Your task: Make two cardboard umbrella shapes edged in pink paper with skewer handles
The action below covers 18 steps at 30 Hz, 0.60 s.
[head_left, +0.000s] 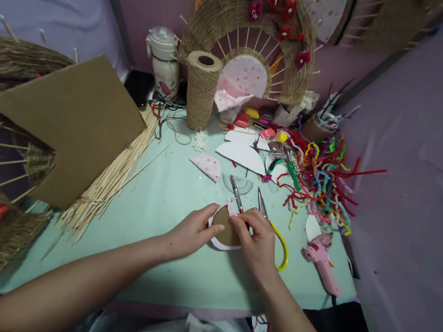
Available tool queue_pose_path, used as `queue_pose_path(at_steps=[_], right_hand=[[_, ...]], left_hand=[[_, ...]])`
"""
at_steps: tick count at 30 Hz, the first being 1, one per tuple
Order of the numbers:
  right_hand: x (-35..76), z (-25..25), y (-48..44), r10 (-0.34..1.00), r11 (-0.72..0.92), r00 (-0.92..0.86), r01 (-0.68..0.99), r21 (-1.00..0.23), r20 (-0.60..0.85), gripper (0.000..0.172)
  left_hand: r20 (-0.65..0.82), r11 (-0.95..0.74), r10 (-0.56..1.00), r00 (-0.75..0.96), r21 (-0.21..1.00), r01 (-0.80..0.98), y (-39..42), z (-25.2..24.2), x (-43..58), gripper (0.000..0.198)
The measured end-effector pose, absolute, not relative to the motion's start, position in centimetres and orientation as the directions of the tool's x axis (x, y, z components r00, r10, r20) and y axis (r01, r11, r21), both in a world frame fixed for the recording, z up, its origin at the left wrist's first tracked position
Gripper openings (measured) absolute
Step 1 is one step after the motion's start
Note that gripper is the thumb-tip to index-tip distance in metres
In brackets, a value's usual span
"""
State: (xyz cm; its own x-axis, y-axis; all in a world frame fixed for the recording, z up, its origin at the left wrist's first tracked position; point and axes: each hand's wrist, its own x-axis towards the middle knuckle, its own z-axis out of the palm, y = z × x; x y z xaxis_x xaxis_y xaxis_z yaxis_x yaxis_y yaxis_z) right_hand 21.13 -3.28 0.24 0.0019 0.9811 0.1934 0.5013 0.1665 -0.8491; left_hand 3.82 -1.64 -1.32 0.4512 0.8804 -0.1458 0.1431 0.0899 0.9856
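My left hand [193,233] pinches the left edge of a small brown cardboard piece [224,232] with a white fabric border, lying on the pale green table [167,191]. My right hand [259,242] presses its fingers on the piece's right edge, folding the border over. Small red-handled scissors [237,193] lie just behind the piece. Yellow-handled scissors [274,231] lie right beside my right hand.
A pink glue gun [322,259] lies at the right. Coloured pipe cleaners [323,176] pile behind it. A twine spool [200,90] and a woven twine arch [251,30] stand at the back. A cardboard sheet [73,120] and bamboo sticks [112,177] lie left.
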Motion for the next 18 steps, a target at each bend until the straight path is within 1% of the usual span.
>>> queue_pose_path(at_steps=[2, 4, 7, 9, 12, 15, 18], right_hand=[[21.6, 0.4, -3.2, 0.986, 0.162, -0.033, 0.474, -0.865, 0.166, 0.019], [22.0, 0.6, -3.1, 0.993, 0.121, -0.051, 0.436, -0.892, 0.110, 0.021], [22.1, 0.9, -3.0, 0.996, 0.084, -0.046, 0.426, -0.901, 0.071, 0.019], [21.8, 1.0, -3.2, 0.994, 0.107, -0.054, 0.454, -0.885, 0.093, 0.019], [21.1, 1.3, -3.5, 0.983, 0.183, -0.107, 0.512, -0.840, 0.149, 0.018], [20.3, 1.6, -3.9, 0.968, 0.250, -0.151, 0.549, -0.797, 0.200, 0.018], [20.1, 1.7, -4.2, 0.971, 0.237, -0.123, 0.541, -0.807, 0.203, 0.015]], left_hand=[[-0.143, 0.095, 0.880, 0.453, 0.987, 0.127, -1.6, -1.4, 3.9, 0.024], [-0.138, 0.101, 0.883, 0.449, 0.989, 0.105, -1.6, -1.5, 4.0, 0.024], [-0.137, 0.113, 0.887, 0.441, 0.990, 0.080, -1.5, -1.3, 4.1, 0.024], [-0.139, 0.131, 0.884, 0.445, 0.990, 0.049, -1.3, -0.9, 4.0, 0.025], [-0.136, 0.148, 0.887, 0.441, 0.989, 0.006, -1.0, -0.1, 3.7, 0.026], [-0.084, 0.063, 0.922, 0.378, 0.996, 0.066, -0.8, 0.5, 3.5, 0.020], [0.007, -0.038, 0.953, 0.304, 0.995, 0.097, -0.8, 0.6, 3.3, 0.018]])
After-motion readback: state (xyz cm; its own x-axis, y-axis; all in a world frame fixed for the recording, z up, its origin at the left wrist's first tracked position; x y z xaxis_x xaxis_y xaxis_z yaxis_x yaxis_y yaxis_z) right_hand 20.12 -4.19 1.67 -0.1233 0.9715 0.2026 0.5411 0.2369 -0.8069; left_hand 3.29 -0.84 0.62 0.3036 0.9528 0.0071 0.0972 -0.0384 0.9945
